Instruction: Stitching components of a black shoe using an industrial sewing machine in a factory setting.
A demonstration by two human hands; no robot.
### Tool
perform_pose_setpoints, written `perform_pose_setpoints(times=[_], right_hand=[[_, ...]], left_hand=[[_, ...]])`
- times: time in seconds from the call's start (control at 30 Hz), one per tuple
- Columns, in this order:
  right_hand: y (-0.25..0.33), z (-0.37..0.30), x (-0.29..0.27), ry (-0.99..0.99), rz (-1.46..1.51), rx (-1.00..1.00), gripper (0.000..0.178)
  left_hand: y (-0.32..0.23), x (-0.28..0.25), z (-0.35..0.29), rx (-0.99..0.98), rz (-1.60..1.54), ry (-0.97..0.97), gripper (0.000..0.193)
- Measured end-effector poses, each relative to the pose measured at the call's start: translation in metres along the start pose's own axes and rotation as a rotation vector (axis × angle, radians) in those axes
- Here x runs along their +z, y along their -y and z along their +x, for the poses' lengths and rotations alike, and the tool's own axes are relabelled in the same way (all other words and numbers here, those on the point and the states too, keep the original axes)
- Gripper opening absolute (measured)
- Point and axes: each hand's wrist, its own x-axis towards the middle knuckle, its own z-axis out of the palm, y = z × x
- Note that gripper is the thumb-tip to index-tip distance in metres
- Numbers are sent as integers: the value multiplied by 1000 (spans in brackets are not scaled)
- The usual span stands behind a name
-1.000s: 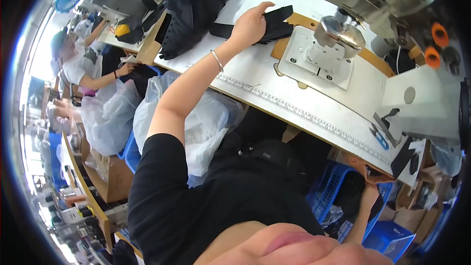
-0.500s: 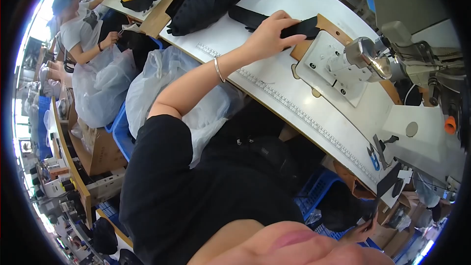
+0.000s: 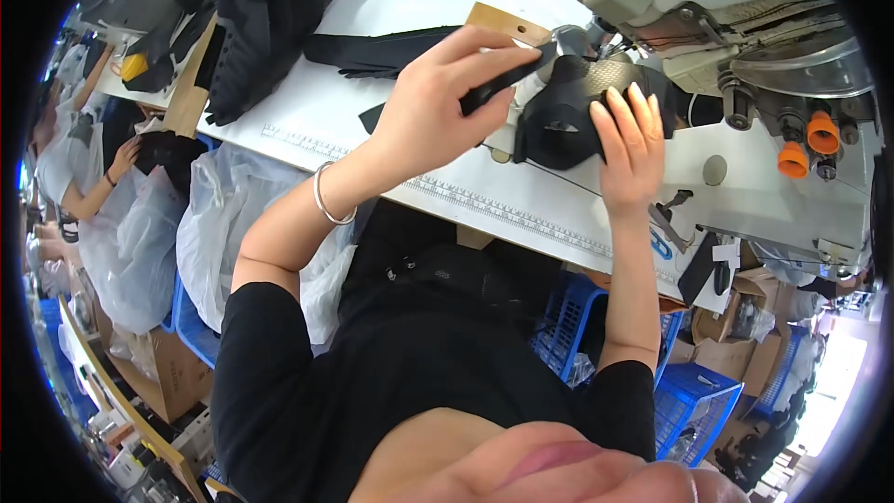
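Note:
A folded black fabric piece (image 3: pixel 557 142), with a small slit-shaped opening, sits under the sewing machine's head (image 3: pixel 610 74). My right hand (image 3: pixel 631 144) lies on its right side, fingers stretched out flat; the thumb is hidden. Between the thumb and fingers of my left hand (image 3: pixel 452 98) is a black strip (image 3: pixel 498 84), gripped at the left edge of the machine's plate. Whether the strip joins the fabric piece I cannot tell. More long black strips (image 3: pixel 372 51) lie on the white table behind my left wrist.
A heap of black fabric (image 3: pixel 279 14) covers the table's far left. A ruler strip (image 3: pixel 503 210) follows the near edge; blue snips (image 3: pixel 661 244) lie to its right. Below stand a blue crate (image 3: pixel 563 317) and a bin lined with clear plastic (image 3: pixel 233 214). Another person sits at left.
My right hand has come up from the lower right with the black fabric piece and now rests at the machine. My left hand keeps its grip on a strip beside the plate. The view has shifted.

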Motion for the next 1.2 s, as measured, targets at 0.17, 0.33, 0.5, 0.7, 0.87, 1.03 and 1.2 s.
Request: perform_pose_setpoints(times=[0.17, 0.33, 0.5, 0.7, 0.87, 1.03, 1.2], right_hand=[[7, 0, 2, -28, 10, 94, 29], [10, 3, 4, -44, -58, 94, 29], [9, 2, 7, -59, -75, 91, 31], [9, 2, 6, -56, -71, 85, 32], [11, 4, 6, -48, -62, 99, 31], [13, 3, 8, -51, -77, 108, 30], [13, 6, 6, -44, -93, 106, 29]], left_hand=[[-12, 16, 11, 313, 369, 67, 39], [-4, 23, 21, 477, 523, 81, 42], [-6, 23, 26, 477, 544, 120, 43], [-2, 22, 30, 498, 551, 137, 41], [-2, 21, 33, 441, 489, 137, 38], [-2, 22, 37, 414, 442, 138, 36], [-2, 19, 44, 418, 428, 127, 32]])
